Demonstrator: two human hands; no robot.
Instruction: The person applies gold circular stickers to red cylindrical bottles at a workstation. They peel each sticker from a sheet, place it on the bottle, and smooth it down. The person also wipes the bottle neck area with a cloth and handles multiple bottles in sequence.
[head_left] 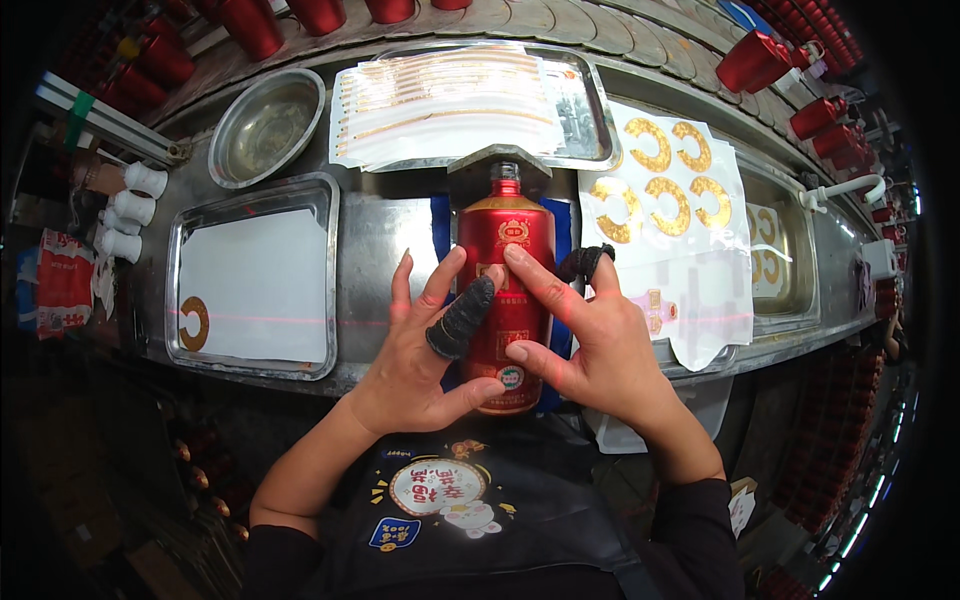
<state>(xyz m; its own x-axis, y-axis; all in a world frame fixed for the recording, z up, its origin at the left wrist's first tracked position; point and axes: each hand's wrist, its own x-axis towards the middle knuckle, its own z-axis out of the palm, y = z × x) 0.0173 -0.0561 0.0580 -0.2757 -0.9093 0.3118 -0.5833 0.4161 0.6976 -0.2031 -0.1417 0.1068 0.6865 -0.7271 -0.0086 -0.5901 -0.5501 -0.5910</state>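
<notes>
A red bottle [497,330] with gold shoulders and a dark threaded neck lies on its back on a blue-lined holder [562,225], neck pointing away from me. My left hand [425,345] rests on its left side with fingers spread; a black finger cover sits on one finger, whose tip touches the bottle's face. From the right, my right hand [590,340] presses a fingertip near the gold emblem and its thumb lower down. Another black cover is on a finger of that hand. Gold and white labels show on the bottle, partly hidden by my fingers.
On the left, a metal tray [330,290] holds white backing paper and one gold C-shaped sticker [194,323]. Behind it stands a metal bowl [232,140]. Strip label sheets [440,110] lie on a far tray. Gold sticker sheets [665,195] lie right, beside a sink [800,290] with a white tap [850,192].
</notes>
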